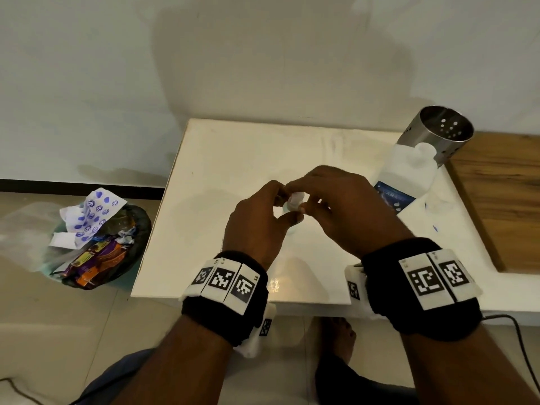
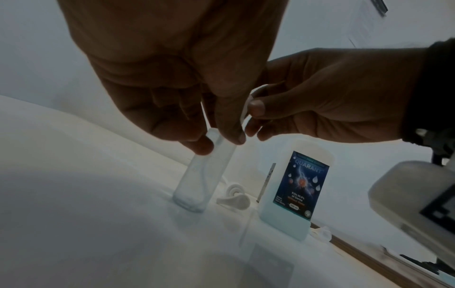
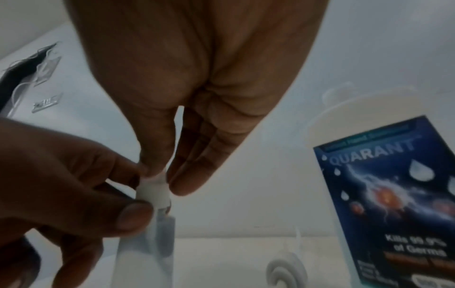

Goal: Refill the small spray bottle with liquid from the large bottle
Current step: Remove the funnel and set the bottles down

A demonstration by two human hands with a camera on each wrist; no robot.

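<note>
2 hands (image 1: 292,209) hide spray bottle (image 2: 199,175) top

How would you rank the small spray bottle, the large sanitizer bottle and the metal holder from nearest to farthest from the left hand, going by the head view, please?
1. small spray bottle: pinched by the left hand, centre of the table.
2. large sanitizer bottle: standing to the right.
3. metal holder: behind that bottle, far right corner.

large bottle (image 1: 407,178) right of spray bottle (image 2: 199,175)

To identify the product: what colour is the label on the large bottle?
Dark blue label, with white drops and orange spots; clearest in the right wrist view.
</note>
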